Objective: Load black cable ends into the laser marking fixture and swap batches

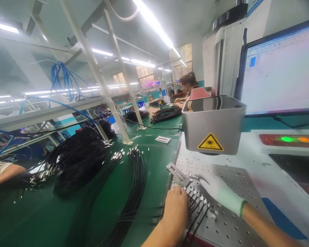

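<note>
My left hand, bare, is closed at the near end of a slotted metal fixture. Blurred black cables run into it from the left, and its fingertips are turned away from view. Beside it on the right, a row of black cables with silver metal connectors lies over the perforated metal plate. My right hand wears a white glove with a green cuff. Its thumb and finger are pinched by the fixture, around a small metallic piece too small to name.
The grey laser head with a yellow warning label hangs just above my hands. A monitor stands at right. Bundled black cables and a big cable heap lie on the green table. Another person sits farther back.
</note>
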The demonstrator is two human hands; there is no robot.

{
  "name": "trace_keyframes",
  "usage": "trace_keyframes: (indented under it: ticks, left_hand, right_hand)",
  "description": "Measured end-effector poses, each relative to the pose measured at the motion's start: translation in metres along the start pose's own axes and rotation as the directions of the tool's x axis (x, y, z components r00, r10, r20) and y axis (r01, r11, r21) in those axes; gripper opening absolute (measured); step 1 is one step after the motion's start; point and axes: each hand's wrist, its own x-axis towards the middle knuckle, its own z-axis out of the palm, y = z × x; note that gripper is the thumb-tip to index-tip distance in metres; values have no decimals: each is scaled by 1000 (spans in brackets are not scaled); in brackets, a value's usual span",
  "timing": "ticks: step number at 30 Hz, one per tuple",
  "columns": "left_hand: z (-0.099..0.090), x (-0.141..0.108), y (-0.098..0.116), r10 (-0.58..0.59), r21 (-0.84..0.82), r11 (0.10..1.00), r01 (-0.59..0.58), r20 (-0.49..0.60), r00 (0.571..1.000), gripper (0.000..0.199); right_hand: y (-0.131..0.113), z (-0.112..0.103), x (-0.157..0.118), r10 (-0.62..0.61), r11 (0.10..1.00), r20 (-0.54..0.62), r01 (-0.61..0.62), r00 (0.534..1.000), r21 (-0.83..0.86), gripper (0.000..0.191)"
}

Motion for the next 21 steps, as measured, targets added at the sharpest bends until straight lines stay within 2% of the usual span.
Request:
trace_keyframes:
  ticks: [3,8,14,21]
  left_hand:
    - [0,5,4,15,13,1000,-16,30,999,30]
    - [-1,14,10,40,66,997,-44,57,998,29]
    - [-7,22,19,-34,121,993,13,173,984,35]
    - [-8,23,25,-109,138,987,80,220,969,39]
  right_hand:
    - [-18,-6,9,105,986,16,-102,994,-130,35]
    - [-42,1,15,129,946,68,-102,989,-307,28]
    - [-39,5,20,117,930,124,-65,985,-362,28]
    - [-39,2,22,97,928,144,-37,985,-372,30]
